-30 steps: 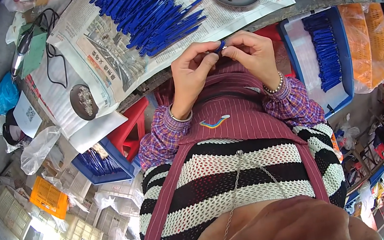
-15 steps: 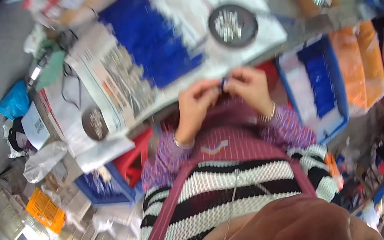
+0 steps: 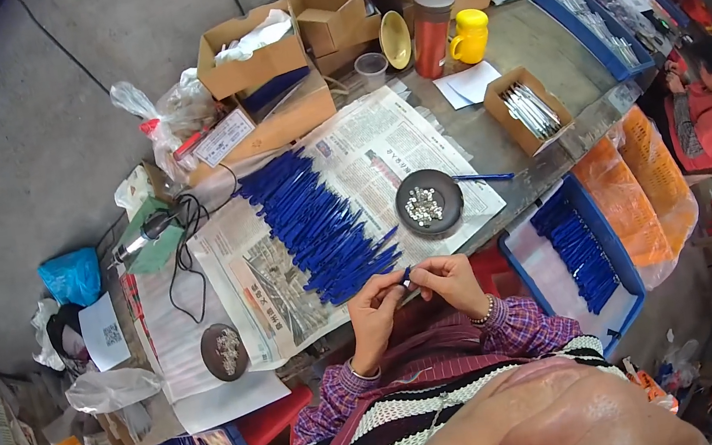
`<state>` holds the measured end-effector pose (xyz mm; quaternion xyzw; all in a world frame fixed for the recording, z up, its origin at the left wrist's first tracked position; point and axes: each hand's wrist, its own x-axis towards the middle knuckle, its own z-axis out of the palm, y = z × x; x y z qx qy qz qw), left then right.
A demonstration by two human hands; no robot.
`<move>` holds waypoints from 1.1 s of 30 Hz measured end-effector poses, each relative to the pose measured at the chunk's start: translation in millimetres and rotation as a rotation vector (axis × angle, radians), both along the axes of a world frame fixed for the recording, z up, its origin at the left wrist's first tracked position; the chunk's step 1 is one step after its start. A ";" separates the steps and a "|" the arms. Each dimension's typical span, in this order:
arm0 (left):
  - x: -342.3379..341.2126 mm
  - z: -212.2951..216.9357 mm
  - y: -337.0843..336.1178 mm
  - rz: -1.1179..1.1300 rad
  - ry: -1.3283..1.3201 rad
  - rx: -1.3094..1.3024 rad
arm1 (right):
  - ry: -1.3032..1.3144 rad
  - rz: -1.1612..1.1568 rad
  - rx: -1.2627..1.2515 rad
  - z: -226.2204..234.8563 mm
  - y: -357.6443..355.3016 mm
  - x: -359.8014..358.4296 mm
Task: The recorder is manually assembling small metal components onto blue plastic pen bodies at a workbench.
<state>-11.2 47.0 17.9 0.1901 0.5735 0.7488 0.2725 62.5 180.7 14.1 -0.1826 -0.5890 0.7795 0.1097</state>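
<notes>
At the table's near edge, the fingertips of my left hand (image 3: 376, 314) and my right hand (image 3: 450, 288) meet in a pinch. Between them is a small dark blue piece (image 3: 407, 278), mostly covered by the fingers, so its full shape is hidden. Just beyond my hands, a wide row of blue pens (image 3: 320, 228) lies on spread newspaper (image 3: 382, 148). To the right of the row, a dark round dish (image 3: 451, 218) holds small silvery pieces (image 3: 423, 206). A single blue pen (image 3: 484, 176) lies beside that dish.
Another dark dish (image 3: 213, 361) sits at left, near a heat-gun-like tool (image 3: 144, 237) with a black cord. Blue trays (image 3: 630, 277) flank me below table height. Cardboard boxes (image 3: 258, 75), a red flask (image 3: 432, 33) and a yellow mug (image 3: 468, 37) line the back. A co-worker (image 3: 702, 112) sits right.
The view has tilted up, bringing the table's back and the co-worker at right into sight. My hands appear lower in the picture and stay pinched together on the blue piece.
</notes>
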 end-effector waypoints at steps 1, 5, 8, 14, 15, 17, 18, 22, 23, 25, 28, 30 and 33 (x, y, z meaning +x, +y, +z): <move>2.2 0.4 -4.2 0.009 -0.003 -0.024 | 0.007 -0.012 0.000 0.3 -2.9 1.9; 0.1 1.6 -10.7 0.004 -0.013 -0.057 | 0.011 -0.046 0.098 3.9 -12.7 1.0; -2.4 -0.9 -16.3 0.023 0.032 -0.111 | 0.251 -0.073 0.761 13.0 -12.8 -2.7; -2.6 0.8 -12.6 -0.002 -0.060 -0.137 | 0.054 -0.106 0.400 6.9 -0.5 -1.0; -1.6 -0.7 -11.2 -0.026 -0.103 -0.110 | 0.065 -0.059 0.401 4.4 -3.2 3.0; 3.6 -0.9 -11.6 -0.032 -0.163 -0.088 | 0.044 -0.113 0.334 3.6 -0.5 3.6; 2.0 -1.8 -7.3 -0.037 -0.199 -0.038 | -0.046 -0.221 0.154 1.4 3.9 1.4; 2.9 -10.6 -8.4 -0.082 -0.258 -0.073 | -0.040 -0.012 0.309 -0.5 4.0 4.4; 4.8 -9.9 -6.7 -0.065 -0.269 -0.088 | -0.086 -0.092 0.190 -3.1 5.2 5.4; 5.5 -9.5 -7.5 -0.063 -0.246 -0.107 | -0.103 -0.212 0.076 -14.3 14.4 6.1; 8.9 -10.2 -4.4 -0.055 -0.211 -0.132 | 0.095 -0.077 0.463 -19.7 10.3 12.0; 10.0 -10.9 -0.8 -0.049 -0.201 -0.143 | 0.092 -0.102 0.602 -5.9 3.5 11.6; 12.3 -9.0 1.3 -0.058 -0.157 -0.156 | 0.003 0.062 0.314 -8.6 10.2 12.3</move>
